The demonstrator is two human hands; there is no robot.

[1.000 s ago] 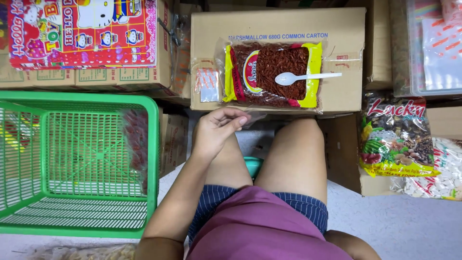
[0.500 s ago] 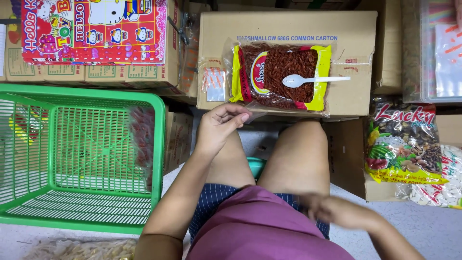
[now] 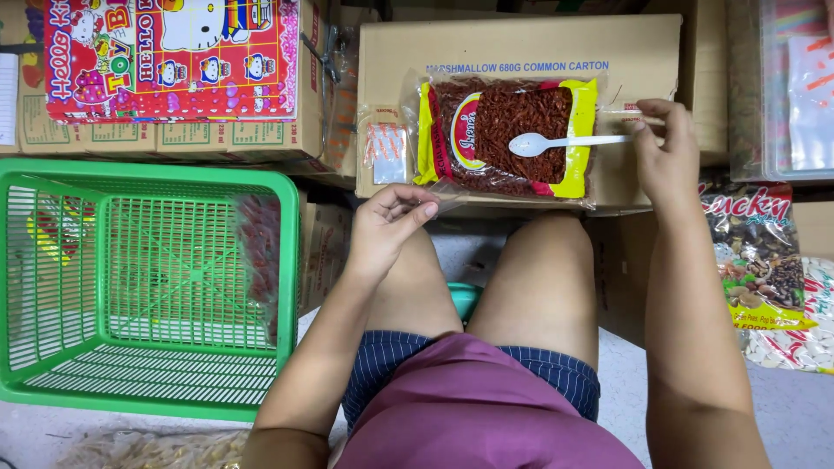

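Cardboard cartons crowd the background. Our right hand (image 3: pixel 665 161) fingers pinch the white plastic spoon (image 3: pixel 565 142) handle; the spoon lies on a yellow-edged bag of red snack (image 3: pixel 504 139) atop a carton (image 3: pixel 521 52). Our left hand (image 3: pixel 387 230) fingers pinch a small clear bag (image 3: pixel 447 201) at the carton's edge. Green basket (image 3: pixel 287 260) sits left.

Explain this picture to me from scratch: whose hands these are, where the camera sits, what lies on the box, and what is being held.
There is no machine here. A seated person wears a camera on the head, so the view looks down over their own knees. The right hand pinches the handle of a white plastic spoon, which rests on a clear bag of dark red dried bits with yellow sides. That bag lies on a cardboard carton. The left hand holds a small clear plastic bag at the carton's near edge. A green plastic basket stands on the person's left.
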